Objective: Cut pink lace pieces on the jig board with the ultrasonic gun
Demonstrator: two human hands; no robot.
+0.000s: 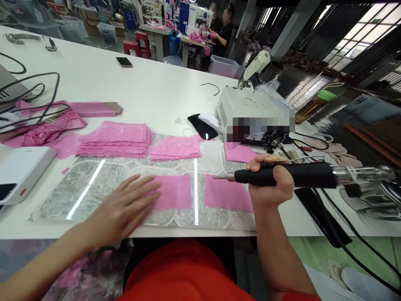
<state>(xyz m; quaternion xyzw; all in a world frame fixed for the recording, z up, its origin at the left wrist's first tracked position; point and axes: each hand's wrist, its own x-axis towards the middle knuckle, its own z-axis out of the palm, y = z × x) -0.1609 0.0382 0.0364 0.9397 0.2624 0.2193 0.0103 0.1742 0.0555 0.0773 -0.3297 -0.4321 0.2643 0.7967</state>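
Two hands are working over a clear mat (78,188) by the worktop's (150,92) front edge. The left hand (125,209), fingers spread flat, is pressing a pink lace piece (175,191). The right hand (269,182) is clenching a black-handled tool (300,174) just above a second lace piece (225,195). Bare worktop is stretching beyond.

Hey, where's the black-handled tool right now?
In the head view, the black-handled tool is in the right hand, held level above the right-side pink lace piece, tip pointing left.

No writing can be read: the label on the white box (250,105) at two o'clock is blurred over, and the mark on the sewing machine (196,16) at twelve o'clock is too small.
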